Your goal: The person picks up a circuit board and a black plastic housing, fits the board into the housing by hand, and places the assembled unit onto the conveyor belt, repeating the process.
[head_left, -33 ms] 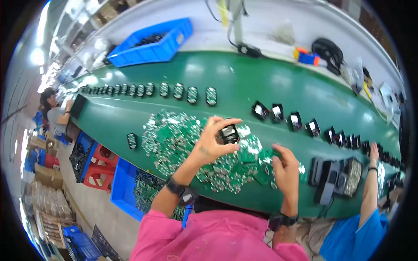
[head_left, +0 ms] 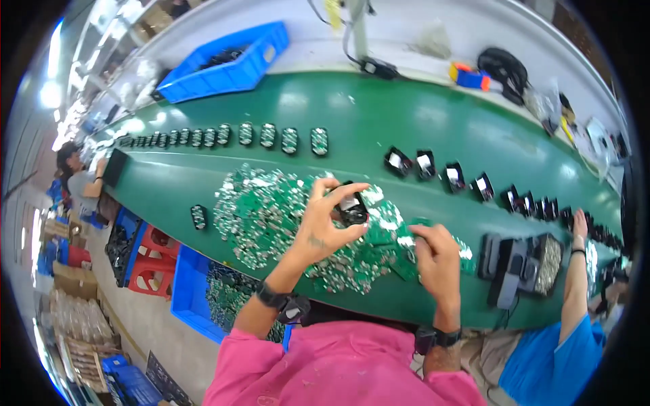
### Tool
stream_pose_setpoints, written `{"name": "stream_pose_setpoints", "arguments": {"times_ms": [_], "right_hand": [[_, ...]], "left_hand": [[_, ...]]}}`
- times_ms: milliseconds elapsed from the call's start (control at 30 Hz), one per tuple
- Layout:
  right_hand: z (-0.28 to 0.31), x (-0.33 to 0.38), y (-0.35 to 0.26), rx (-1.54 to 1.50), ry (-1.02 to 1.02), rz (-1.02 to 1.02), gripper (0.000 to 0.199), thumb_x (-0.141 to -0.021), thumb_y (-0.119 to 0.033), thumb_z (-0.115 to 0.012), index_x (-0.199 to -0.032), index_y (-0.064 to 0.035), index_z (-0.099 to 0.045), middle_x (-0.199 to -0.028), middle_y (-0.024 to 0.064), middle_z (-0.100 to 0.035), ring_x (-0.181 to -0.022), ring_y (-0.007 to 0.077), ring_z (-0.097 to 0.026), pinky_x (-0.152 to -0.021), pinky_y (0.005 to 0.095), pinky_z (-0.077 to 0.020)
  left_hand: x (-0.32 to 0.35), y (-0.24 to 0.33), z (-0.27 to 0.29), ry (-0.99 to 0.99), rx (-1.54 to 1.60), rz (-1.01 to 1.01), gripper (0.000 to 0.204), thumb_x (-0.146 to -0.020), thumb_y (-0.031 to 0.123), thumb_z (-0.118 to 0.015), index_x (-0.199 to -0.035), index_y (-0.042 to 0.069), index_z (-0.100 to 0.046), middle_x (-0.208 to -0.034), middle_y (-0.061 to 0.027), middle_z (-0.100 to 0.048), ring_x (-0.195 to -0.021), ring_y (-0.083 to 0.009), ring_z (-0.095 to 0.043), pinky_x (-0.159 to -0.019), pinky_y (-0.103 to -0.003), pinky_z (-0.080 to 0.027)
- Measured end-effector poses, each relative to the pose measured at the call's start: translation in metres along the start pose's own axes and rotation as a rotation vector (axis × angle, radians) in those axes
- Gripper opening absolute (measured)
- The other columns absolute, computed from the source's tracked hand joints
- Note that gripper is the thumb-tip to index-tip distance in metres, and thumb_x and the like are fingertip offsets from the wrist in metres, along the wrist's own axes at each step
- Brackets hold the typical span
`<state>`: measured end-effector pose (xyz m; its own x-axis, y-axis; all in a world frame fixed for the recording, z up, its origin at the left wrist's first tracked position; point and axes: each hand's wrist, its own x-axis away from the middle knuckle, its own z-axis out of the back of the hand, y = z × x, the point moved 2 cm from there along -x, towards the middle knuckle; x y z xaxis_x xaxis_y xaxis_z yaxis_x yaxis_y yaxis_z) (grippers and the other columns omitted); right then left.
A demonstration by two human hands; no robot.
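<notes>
My left hand [head_left: 325,227] grips a black plastic housing [head_left: 352,207] between thumb and fingers, its open side facing up with a white patch and dark parts inside. Below it spreads a heap of green circuit boards [head_left: 254,216] with silvery components. At the heap's right side, my right hand [head_left: 439,260] has thumb and forefinger pinched together at a green circuit board [head_left: 421,221], whose edge shows beyond the fingertips. The other fingers of that hand are curled in.
Board-filled housings [head_left: 290,141] line the table's far left; black housings [head_left: 454,176] run along the right. A single filled housing [head_left: 198,217] lies left of the heap. Dark devices [head_left: 509,277] stand right. Blue bins [head_left: 244,71] sit behind and below. Co-workers flank the table; one's hand [head_left: 579,227] reaches the right row.
My right hand has moved slightly left, and its thumb and forefinger have come together at a circuit board. My left hand still holds the housing. The whole view has shifted a little.
</notes>
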<state>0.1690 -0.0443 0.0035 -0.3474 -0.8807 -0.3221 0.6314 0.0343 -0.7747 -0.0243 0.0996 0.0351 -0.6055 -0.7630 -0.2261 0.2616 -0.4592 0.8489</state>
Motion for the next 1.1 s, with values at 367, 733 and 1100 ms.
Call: {"name": "stream_pose_setpoints", "arguments": {"times_ms": [367,733,1100], "right_hand": [[-0.020,0.028,-0.033,0.023,0.008,0.057,0.011,-0.080,-0.010,-0.073,-0.085,-0.0004,-0.069,-0.071,0.0089,-0.058,-0.056,0.0216,-0.057,-0.051,0.0341,-0.0438],[0.005,0.044,-0.038,-0.141,-0.119,0.029,0.022,-0.079,0.001,-0.070,-0.101,0.0003,-0.069,-0.081,0.0083,-0.059,-0.063,0.0186,-0.059,-0.057,0.0296,-0.0482],[-0.002,0.069,0.016,-0.470,0.032,-0.173,0.017,-0.099,-0.011,-0.056,-0.100,0.0031,-0.064,-0.095,0.0064,-0.062,-0.070,0.0108,-0.062,-0.056,0.0220,-0.0477]], "left_hand": [[0.042,0.015,-0.044,-0.062,-0.182,-0.178,0.044,-0.070,0.006,-0.079,-0.111,0.010,-0.064,-0.135,-0.0180,-0.048,-0.115,-0.0373,-0.056,-0.093,-0.042,-0.049],[0.073,0.002,-0.062,-0.122,0.121,0.057,0.011,-0.087,0.015,-0.068,-0.094,0.007,-0.070,-0.121,-0.0197,-0.053,-0.105,-0.0324,-0.060,-0.085,-0.037,-0.050],[0.084,0.017,-0.063,-0.059,0.042,0.070,0.019,-0.100,0.021,-0.054,-0.096,0.008,-0.067,-0.114,-0.0153,-0.057,-0.085,-0.0276,-0.064,-0.072,-0.036,-0.051]]}}
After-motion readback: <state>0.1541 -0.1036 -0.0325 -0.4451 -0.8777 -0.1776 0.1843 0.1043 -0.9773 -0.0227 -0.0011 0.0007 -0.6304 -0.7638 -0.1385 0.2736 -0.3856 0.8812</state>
